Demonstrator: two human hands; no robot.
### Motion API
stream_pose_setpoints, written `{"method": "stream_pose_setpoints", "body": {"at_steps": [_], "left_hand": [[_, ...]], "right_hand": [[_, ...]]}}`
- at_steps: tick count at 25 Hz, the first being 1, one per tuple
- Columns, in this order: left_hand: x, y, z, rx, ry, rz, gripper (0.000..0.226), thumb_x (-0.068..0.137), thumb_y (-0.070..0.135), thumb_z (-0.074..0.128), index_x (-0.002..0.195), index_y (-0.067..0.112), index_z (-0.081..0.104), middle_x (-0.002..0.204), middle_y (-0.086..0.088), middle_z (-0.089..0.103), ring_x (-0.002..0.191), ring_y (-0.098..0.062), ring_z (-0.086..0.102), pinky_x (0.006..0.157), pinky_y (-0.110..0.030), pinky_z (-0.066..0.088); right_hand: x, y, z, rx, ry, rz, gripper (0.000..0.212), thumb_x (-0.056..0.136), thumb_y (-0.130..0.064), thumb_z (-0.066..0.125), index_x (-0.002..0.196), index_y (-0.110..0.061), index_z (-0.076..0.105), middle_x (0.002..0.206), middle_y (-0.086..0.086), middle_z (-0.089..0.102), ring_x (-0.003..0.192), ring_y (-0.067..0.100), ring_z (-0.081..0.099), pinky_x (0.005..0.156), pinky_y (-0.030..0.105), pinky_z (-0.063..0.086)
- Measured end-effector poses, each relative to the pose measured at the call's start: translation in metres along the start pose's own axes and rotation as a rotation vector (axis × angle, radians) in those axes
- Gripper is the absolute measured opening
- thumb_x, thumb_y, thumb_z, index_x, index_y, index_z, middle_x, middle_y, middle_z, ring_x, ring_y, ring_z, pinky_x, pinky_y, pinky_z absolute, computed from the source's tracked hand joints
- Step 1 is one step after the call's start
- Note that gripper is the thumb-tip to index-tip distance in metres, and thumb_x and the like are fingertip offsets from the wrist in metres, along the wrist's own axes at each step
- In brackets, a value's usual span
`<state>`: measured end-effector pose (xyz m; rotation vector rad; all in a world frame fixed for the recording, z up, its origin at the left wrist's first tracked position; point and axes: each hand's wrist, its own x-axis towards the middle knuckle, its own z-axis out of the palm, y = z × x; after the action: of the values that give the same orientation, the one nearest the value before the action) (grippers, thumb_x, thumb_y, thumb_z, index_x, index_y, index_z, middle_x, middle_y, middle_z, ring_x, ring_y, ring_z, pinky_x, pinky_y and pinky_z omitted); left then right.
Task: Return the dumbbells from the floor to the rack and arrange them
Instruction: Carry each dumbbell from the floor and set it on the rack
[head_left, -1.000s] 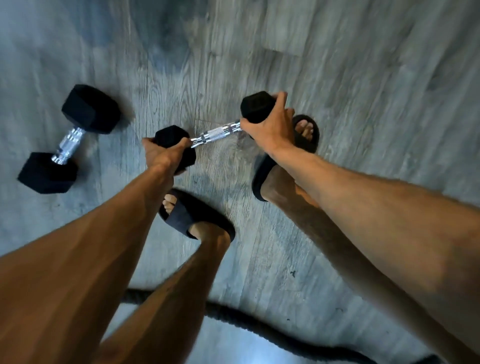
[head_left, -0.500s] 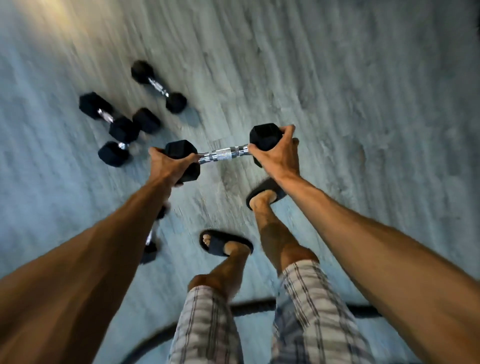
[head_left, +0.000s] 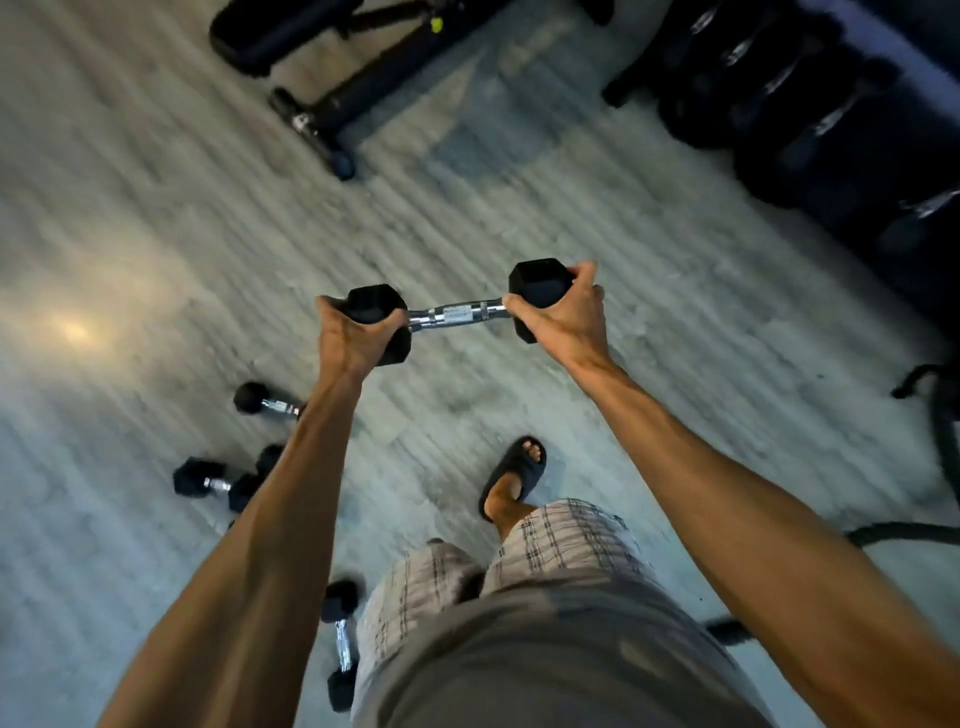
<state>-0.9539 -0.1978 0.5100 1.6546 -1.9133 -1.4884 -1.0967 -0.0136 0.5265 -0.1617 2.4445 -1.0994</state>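
I hold a black hex dumbbell (head_left: 460, 313) with a chrome handle level in front of me, well above the floor. My left hand (head_left: 353, 338) grips its left head and my right hand (head_left: 563, 317) grips its right head. The dumbbell rack (head_left: 810, 119), dark and blurred, stands at the upper right with several dumbbells on it. On the floor to my left lie other dumbbells: one (head_left: 265, 401) partly behind my left forearm, a pair (head_left: 218, 483) further left, and one (head_left: 340, 644) by my left leg.
A black weight bench (head_left: 332, 62) stands at the top centre on the grey wood floor. A thick black rope (head_left: 904, 532) runs along the floor at the right. My sandalled right foot (head_left: 511, 478) is stepping forward.
The view has swung up and right, bringing the bench and rack into sight. The held dumbbell has risen with both hands; the floor dumbbells now lie lower left.
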Motion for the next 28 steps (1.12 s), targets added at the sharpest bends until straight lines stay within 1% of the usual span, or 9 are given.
{"method": "stream_pose_setpoints", "body": {"at_steps": [4,6,8,12,17,20,23,25,28], "left_hand": [[0.025,0.091,0.055,0.032,-0.102,0.091,0.059,0.073,0.023,0.082,0.106,0.011,0.034,0.099,-0.005,0.052,0.083,-0.017,0.055,0.070,-0.027,0.042],[0.046,0.126,0.086,0.050,-0.142,0.156,0.060,0.073,0.021,0.082,0.105,0.010,0.033,0.100,-0.006,0.051,0.085,-0.017,0.055,0.071,-0.034,0.046],[0.067,0.150,0.118,0.055,-0.200,0.186,0.061,0.074,0.018,0.082,0.104,0.010,0.029,0.101,-0.007,0.048,0.088,-0.016,0.053,0.075,-0.038,0.047],[0.118,0.200,0.184,0.154,-0.331,0.176,0.065,0.068,0.030,0.084,0.104,0.013,0.033,0.100,-0.005,0.054,0.092,-0.021,0.061,0.076,-0.039,0.050],[0.179,0.276,0.256,0.258,-0.476,0.195,0.069,0.058,0.042,0.085,0.104,0.010,0.044,0.091,-0.005,0.064,0.084,-0.020,0.067,0.066,-0.033,0.053],[0.211,0.329,0.304,0.320,-0.564,0.237,0.064,0.053,0.045,0.083,0.098,0.011,0.052,0.082,-0.007,0.067,0.074,-0.023,0.069,0.048,-0.026,0.049],[0.237,0.374,0.359,0.378,-0.647,0.273,0.075,0.050,0.050,0.080,0.106,0.007,0.054,0.085,-0.009,0.069,0.069,-0.022,0.068,0.035,-0.019,0.039],[0.251,0.395,0.394,0.429,-0.665,0.249,0.077,0.045,0.053,0.079,0.105,0.009,0.059,0.088,-0.009,0.071,0.070,-0.020,0.069,0.033,-0.017,0.039],[0.282,0.423,0.472,0.494,-0.684,0.245,0.079,0.038,0.059,0.077,0.100,0.012,0.065,0.087,-0.010,0.073,0.071,-0.020,0.071,0.035,-0.020,0.046]], "right_hand": [[0.059,-0.018,-0.062,0.068,0.131,0.027,0.073,0.058,-0.054,0.079,0.110,-0.020,0.040,0.112,0.005,0.052,0.086,0.018,0.061,0.072,0.038,0.058],[0.092,-0.022,-0.085,0.102,0.189,0.058,0.075,0.053,-0.058,0.078,0.108,-0.022,0.040,0.110,0.005,0.056,0.083,0.017,0.064,0.067,0.041,0.060],[0.121,-0.022,-0.101,0.113,0.229,0.102,0.078,0.050,-0.060,0.078,0.108,-0.023,0.041,0.109,0.005,0.057,0.083,0.017,0.064,0.067,0.041,0.060],[0.188,-0.020,-0.126,0.130,0.299,0.193,0.079,0.048,-0.062,0.078,0.104,-0.024,0.037,0.107,0.005,0.057,0.081,0.019,0.065,0.062,0.042,0.060],[0.268,-0.024,-0.151,0.162,0.398,0.292,0.079,0.046,-0.065,0.076,0.100,-0.021,0.038,0.102,0.007,0.059,0.087,0.021,0.064,0.068,0.042,0.059],[0.319,-0.027,-0.171,0.198,0.468,0.340,0.091,0.042,-0.074,0.079,0.101,-0.013,0.046,0.097,0.011,0.059,0.084,0.024,0.061,0.070,0.040,0.058],[0.363,-0.034,-0.197,0.206,0.528,0.445,0.081,0.055,-0.055,0.083,0.109,-0.010,0.043,0.107,0.012,0.054,0.092,0.029,0.057,0.077,0.044,0.056],[0.392,-0.034,-0.213,0.222,0.553,0.474,0.082,0.052,-0.057,0.080,0.108,-0.012,0.041,0.109,0.013,0.055,0.094,0.031,0.059,0.078,0.045,0.057],[0.454,-0.016,-0.244,0.242,0.562,0.529,0.086,0.045,-0.065,0.076,0.104,-0.015,0.039,0.106,0.012,0.056,0.090,0.031,0.062,0.069,0.047,0.060]]}}
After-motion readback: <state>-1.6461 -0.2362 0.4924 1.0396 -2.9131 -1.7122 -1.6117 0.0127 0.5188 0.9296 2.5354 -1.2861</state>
